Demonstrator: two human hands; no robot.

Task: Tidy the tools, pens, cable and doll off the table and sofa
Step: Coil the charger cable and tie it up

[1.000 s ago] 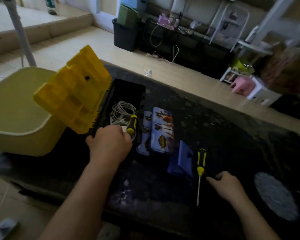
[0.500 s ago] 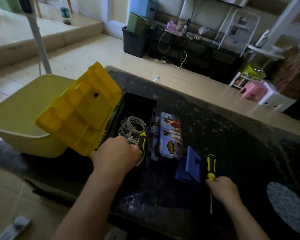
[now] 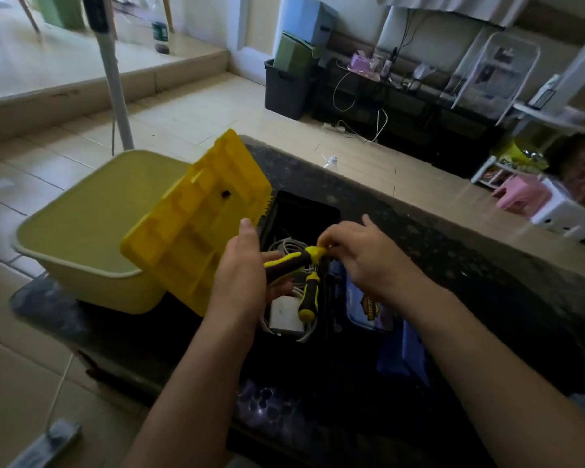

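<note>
— Left hand [image 3: 247, 275]?
— Thumb up, fingers loosely curled round the screwdriver [image 3: 293, 261] handle.
— Right hand [image 3: 362, 258]?
— Fingertips pinching its yellow end. Both bare forearms reach forward, the hands close together.

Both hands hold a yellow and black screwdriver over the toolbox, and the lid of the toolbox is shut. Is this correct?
No. In the head view the yellow lid stands open, tilted back. The left hand and right hand do hold the screwdriver over the toolbox.
</note>
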